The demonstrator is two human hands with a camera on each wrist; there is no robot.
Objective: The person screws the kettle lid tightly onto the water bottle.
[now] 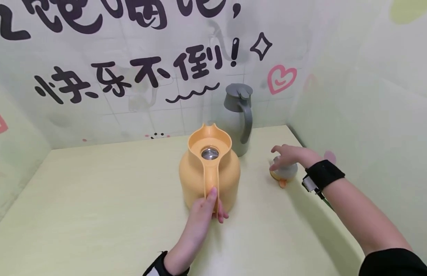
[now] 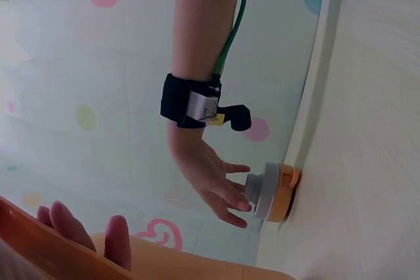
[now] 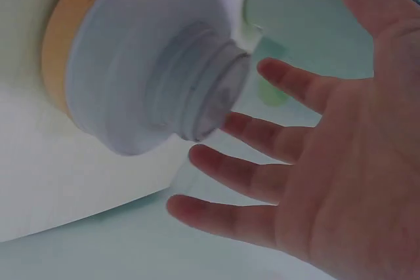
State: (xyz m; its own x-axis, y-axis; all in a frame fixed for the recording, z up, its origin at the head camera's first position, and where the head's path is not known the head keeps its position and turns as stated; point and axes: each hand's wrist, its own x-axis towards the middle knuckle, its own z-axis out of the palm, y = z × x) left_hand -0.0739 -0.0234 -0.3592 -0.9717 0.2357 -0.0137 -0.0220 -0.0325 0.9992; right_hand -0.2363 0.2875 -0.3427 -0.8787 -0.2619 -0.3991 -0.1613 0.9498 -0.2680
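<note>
Left hand [image 1: 203, 209] grips the orange jug [image 1: 210, 168]'s handle; right hand [image 1: 288, 154]'s spread loose at the upturned lid [image 1: 285, 174], right of jug. Grey flask [image 1: 234, 126] just behind jug, wall lettering [image 1: 147, 66] past it: "快乐不倒!"

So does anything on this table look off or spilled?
Yes: the lid lies upside down by the right hand, orange side down, while the orange jug stands uncovered. No spill shows.
</note>
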